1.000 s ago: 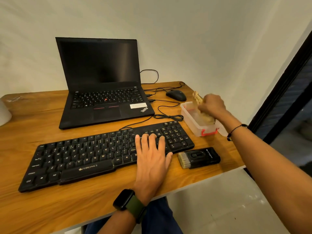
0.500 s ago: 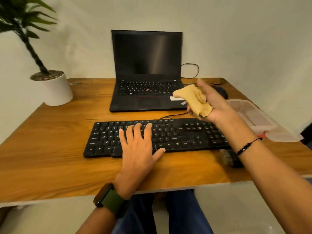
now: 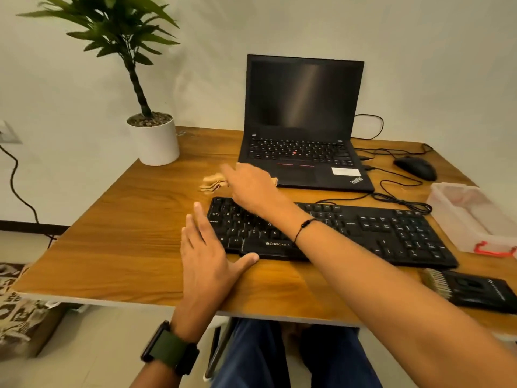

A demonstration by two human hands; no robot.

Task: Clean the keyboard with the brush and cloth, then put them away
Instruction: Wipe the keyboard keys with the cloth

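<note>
The black keyboard (image 3: 391,233) lies across the wooden desk (image 3: 126,247). My right hand (image 3: 249,186) reaches over the keyboard's far left corner and lies palm down on the tan cloth (image 3: 211,184), which rests on the desk left of the laptop; the cloth shows on both sides of the hand. The fingers look stretched out but are blurred. My left hand (image 3: 207,256) rests flat on the desk at the keyboard's left end, its thumb against the front edge. The black brush (image 3: 475,289) with pale bristles lies near the desk's front right edge.
An open clear plastic box (image 3: 472,219) with a red clasp stands at the right. Behind the keyboard are an open black laptop (image 3: 305,121), a mouse (image 3: 416,168) and loose cables (image 3: 397,200). A potted plant (image 3: 154,138) stands at the back left.
My right hand carried the cloth out of the plastic box, across the keyboard, and down onto the desk left of the laptop. My left hand slid to the keyboard's left end.
</note>
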